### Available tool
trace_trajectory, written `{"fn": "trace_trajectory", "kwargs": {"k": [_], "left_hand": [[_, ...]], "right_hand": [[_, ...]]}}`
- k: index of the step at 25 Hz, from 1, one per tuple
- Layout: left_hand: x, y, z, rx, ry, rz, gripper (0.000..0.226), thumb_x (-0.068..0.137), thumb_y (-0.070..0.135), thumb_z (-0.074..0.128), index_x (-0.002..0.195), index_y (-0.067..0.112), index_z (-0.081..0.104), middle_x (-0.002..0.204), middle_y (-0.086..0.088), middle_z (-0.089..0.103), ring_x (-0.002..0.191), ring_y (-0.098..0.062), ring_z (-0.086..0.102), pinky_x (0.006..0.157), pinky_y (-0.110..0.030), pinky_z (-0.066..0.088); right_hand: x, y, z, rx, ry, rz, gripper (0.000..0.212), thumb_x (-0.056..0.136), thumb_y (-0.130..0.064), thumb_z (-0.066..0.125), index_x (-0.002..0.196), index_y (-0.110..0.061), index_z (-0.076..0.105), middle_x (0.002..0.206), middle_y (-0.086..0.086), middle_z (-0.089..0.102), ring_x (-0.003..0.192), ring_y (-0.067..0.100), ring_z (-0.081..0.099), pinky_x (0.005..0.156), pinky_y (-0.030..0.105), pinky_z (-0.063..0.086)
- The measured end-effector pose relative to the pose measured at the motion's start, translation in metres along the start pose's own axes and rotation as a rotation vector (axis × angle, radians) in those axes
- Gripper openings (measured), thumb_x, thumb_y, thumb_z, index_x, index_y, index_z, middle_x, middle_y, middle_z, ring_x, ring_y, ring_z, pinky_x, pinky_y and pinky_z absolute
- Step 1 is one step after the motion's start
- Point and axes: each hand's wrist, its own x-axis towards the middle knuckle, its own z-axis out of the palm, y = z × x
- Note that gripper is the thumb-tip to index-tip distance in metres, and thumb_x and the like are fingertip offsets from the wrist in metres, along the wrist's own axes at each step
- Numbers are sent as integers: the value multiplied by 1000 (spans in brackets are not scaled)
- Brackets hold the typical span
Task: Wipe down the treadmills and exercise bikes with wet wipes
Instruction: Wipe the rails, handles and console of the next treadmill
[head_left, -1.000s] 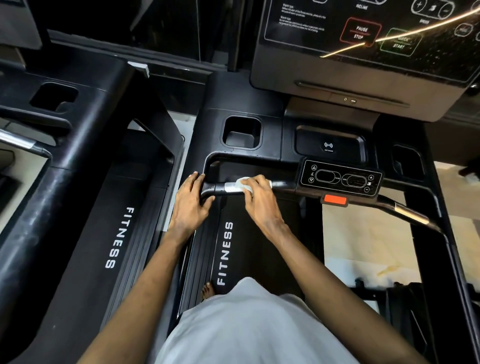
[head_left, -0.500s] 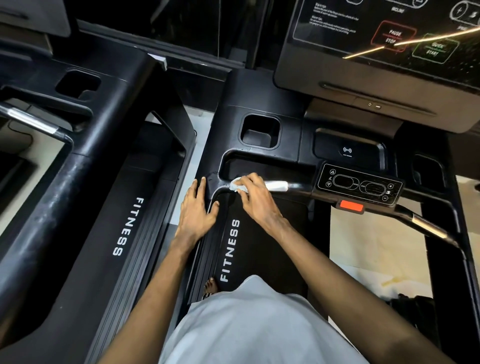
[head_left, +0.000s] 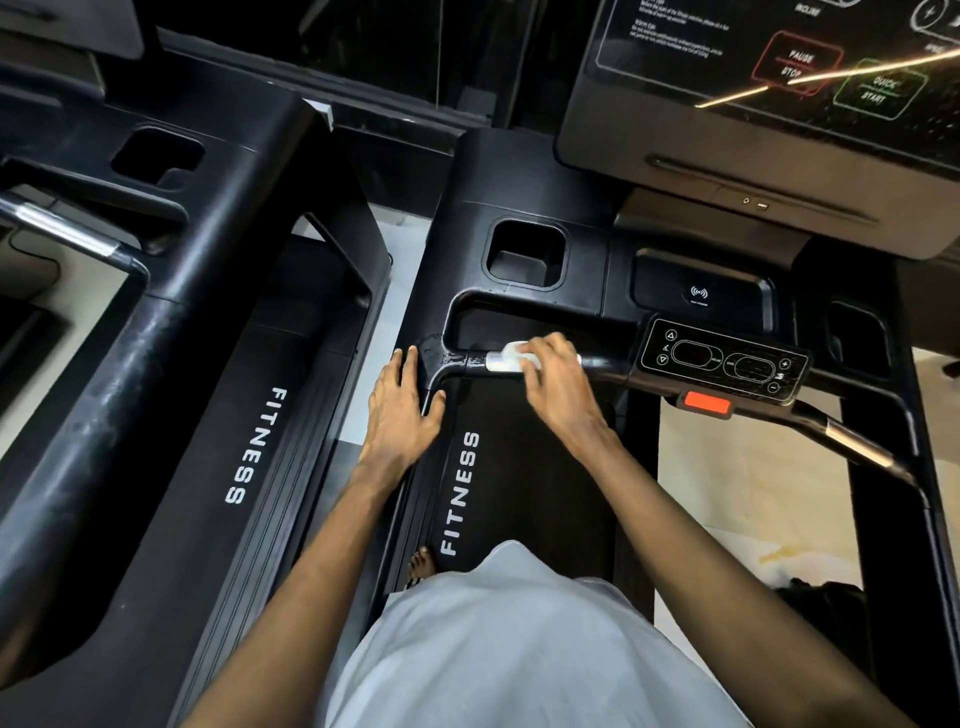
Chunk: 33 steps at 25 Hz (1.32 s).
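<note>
While wipe (head_left: 511, 359) is pressed on bar (head_left: 460, 364) by right hand (head_left: 563, 395), fingers curled over it, bar corner is touched by left hand (head_left: 402, 410); fingers straight, together, thumb apart.

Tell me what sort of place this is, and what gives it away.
Most likely a gym. The treadmill underfoot and a neighbouring treadmill stand side by side, both marked FITNESS. Ahead sits a console with Pause/Stop and Quick Start buttons. The right hand holds a wet wipe on the handlebar.
</note>
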Motion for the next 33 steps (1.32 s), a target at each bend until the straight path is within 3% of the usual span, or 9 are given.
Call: {"fn": "trace_trajectory", "kwargs": {"k": [5,10,16,22,25,27,30,33], "left_hand": [[8,2,6,46,66,43,69,100,40,55,157,12,28,160,-16,29,146,-33,27,120,-50,27],[12,9,6,73,76,35,65,102,39,53,154,8,31,156,-19,32,143,-37,31,118,-52,29],[25,18,4,72,83,109,62,97,33,60,149,5,39,154,-18,36,142,-35,34,117,-50,30],[81,85,-16,-138,61,298,43,97,24,60,138,14,53,146,-6,48,136,-26,41,113,-43,30],[134,128,-33,-119,48,394,45,98,24,59,141,13,52,144,-8,52,133,-29,46,112,-44,34],[170,156,-45,-84,58,447,48,98,23,58,145,12,49,147,-10,51,136,-30,45,115,-44,34],[215,199,-63,-88,89,469,52,99,23,57,148,12,47,150,-10,50,140,-27,44,117,-41,33],[249,245,-73,-154,121,488,56,99,28,55,151,14,42,150,-7,50,135,-23,50,116,-42,35]], "right_hand": [[-18,39,-31,-25,149,178,22,101,-14,53,117,-10,66,110,7,53,104,23,53,95,35,46],[-11,43,-38,-14,116,232,25,100,-12,51,118,-12,69,110,4,54,103,17,54,94,16,36],[-10,49,-63,-2,84,246,27,95,-10,54,112,-20,73,103,0,58,93,10,57,89,17,44],[29,46,-103,165,270,279,28,95,-12,63,115,-28,76,105,-6,62,93,-5,59,90,13,47],[72,54,-140,156,358,296,29,93,-10,61,108,-28,78,106,-2,66,89,-1,60,91,16,48],[102,60,-170,157,403,314,31,92,-7,57,106,-24,79,105,-1,66,87,1,61,88,9,44],[150,67,-213,124,465,290,33,91,-6,54,107,-22,78,107,2,65,101,15,63,92,11,37],[200,73,-254,103,520,181,29,94,-8,54,111,-17,75,109,7,63,108,20,60,97,18,39]]}}
